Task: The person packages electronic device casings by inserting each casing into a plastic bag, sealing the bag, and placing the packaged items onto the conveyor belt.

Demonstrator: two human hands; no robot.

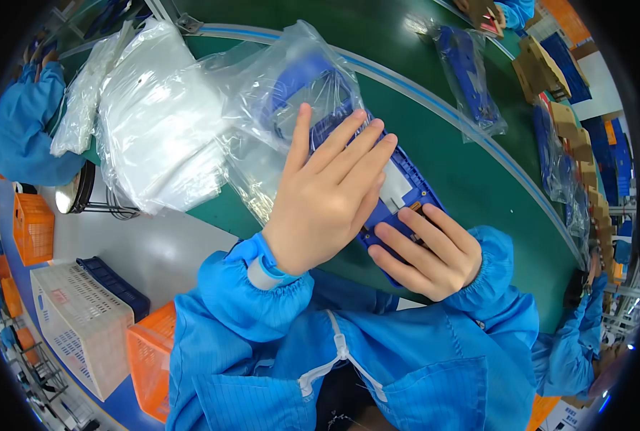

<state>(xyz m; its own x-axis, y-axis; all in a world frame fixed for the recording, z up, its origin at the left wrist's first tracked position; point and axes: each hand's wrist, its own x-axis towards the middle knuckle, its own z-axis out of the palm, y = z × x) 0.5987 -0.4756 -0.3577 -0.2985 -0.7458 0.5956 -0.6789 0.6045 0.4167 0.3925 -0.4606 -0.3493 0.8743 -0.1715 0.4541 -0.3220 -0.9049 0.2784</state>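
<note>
A blue plastic housing lies at a slant on the green mat, its upper end inside a clear plastic bag. Over its upper part and the bag's mouth, my left hand is laid with fingers stretched out. The fingers of my right hand are spread across the lower end of the housing, where small fittings show between them. Both palms face down, so what lies beneath them is hidden. A blue and white band circles my left wrist.
A stack of clear bags lies at the left. Beyond a curved metal rail, a bagged blue part rests on a green surface. White and orange crates stand lower left. Co-workers' blue sleeves show at both sides and the top.
</note>
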